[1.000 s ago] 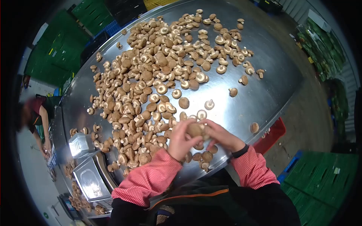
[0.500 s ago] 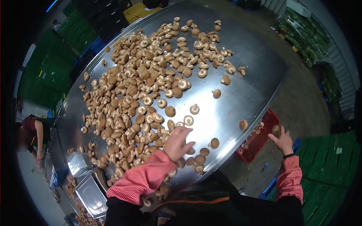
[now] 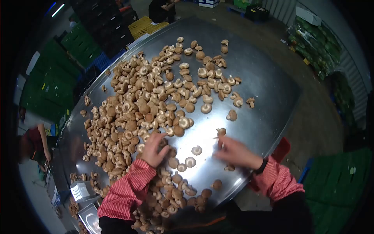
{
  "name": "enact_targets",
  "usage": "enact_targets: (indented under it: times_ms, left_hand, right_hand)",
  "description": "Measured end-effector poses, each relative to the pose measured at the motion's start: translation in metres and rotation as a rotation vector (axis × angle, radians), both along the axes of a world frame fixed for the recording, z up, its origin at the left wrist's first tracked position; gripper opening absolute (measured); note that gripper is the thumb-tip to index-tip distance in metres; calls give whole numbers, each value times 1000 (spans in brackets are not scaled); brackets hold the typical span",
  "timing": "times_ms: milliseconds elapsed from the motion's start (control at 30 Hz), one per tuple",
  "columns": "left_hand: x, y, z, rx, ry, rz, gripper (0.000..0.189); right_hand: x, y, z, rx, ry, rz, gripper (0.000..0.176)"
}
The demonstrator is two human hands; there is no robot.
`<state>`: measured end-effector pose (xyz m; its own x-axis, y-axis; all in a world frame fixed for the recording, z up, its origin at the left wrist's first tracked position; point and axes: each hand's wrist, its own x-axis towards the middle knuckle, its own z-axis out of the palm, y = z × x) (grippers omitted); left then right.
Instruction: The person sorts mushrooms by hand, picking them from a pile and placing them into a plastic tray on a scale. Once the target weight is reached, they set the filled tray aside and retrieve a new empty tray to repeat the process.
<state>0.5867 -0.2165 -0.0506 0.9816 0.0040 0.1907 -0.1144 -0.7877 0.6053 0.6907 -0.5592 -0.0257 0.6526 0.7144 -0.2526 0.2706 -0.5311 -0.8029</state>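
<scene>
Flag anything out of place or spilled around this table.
A small white scrap lies on the floor by the plastic-wrapped green stack, looking like litter. On the steel table, the shiitake mushrooms lie scattered, but none looks plainly damaged.

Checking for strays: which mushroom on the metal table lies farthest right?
The mushroom lying on its side beyond the right hand; none visible lies farther right.

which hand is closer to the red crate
The right hand: it is over the metal table, on the side where the red crate shows past the edge. The left hand is farther away, at the mushroom pile.
</scene>
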Motion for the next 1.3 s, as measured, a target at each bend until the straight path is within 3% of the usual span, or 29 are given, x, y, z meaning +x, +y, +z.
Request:
enact_targets:
  times_ms: [67,100,233,333,400,533,633,767,833,900,933,967,1000,1033,1067,1133,1233,1300]
  left_hand:
    - [23,15,6,69,-6,15,57]
    - [35,20,12,95,19,32,62]
    - [95,39,6,325,30,-20,85]
    - [146,41,-9,399,125,-3,94]
    - [168,30,-13,520,321,78,92]
    - [153,26,-8,647,435,11,96]
    - [105,46,-19,578,361,-26,97]
    - [34,60,15,575,512,43,90]
    - [-1,73,25,636,504,79,87]
    - [-27,85,42,587,650,146,86]
    - [-37,101,44,329,558,130,87]
    - [-47,112,47,330,613,183,82]
    - [-45,126,53,367,569,206,77]
    - [-41,141,60,402,525,232,73]
    - [-25,149,68,334,383,308,62]
    - [10,166,62,425,130,429,58]
    - [87,194,36,347,75,387,76]
    - [137,202,18,383,15,353,88]
  right_hand:
    - [74,6,3,-41,-277,-265,62]
    - [115,1,-4,-227,-604,-355,65]
    - [253,-9,-35,-592,-609,-597,77]
    - [304,20,-86,-522,-420,-624,80]
    - [282,63,-85,-447,-410,-454,82]
    - [194,132,-68,-174,-328,-185,85]
    - [125,167,-38,-136,-215,16,91]
    - [53,188,-58,-17,-250,224,99]
    - [26,189,-36,17,-210,481,98]
    - [13,195,-31,170,-188,581,93]
    - [19,201,-19,234,-106,592,92]
    - [28,209,-11,296,-24,599,90]
    - [46,219,-20,322,-212,553,89]
    - [74,232,-17,282,-178,462,82]
    - [103,243,-30,410,-362,263,70]
    - [168,266,-31,273,-493,-18,60]
    - [255,291,-35,-83,-778,-89,62]
    - [289,309,-47,-204,-822,-133,66]
